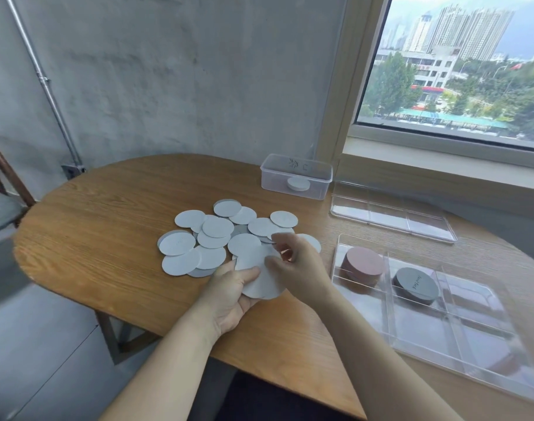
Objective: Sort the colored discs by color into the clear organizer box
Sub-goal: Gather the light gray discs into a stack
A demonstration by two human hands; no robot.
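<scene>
Centrally, pale discs [261,282] are gripped in the curled fingers of the left hand [229,299], just below loose discs [217,227] on the bench [107,208]. The right hand [299,265] is curled over them; any pinch cannot be told. The organizer box [472,370] is seen lower right.

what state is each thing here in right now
left hand, holds a fan of pale discs
right hand, fingers curled at those discs, hold unclear
loose discs, scattered overlapping on the table
organizer box, open, lid off
pink stack, in a compartment
grey stack, in the next compartment
lid, flat on table, apart from box
small container, lidded, white discs inside
</scene>
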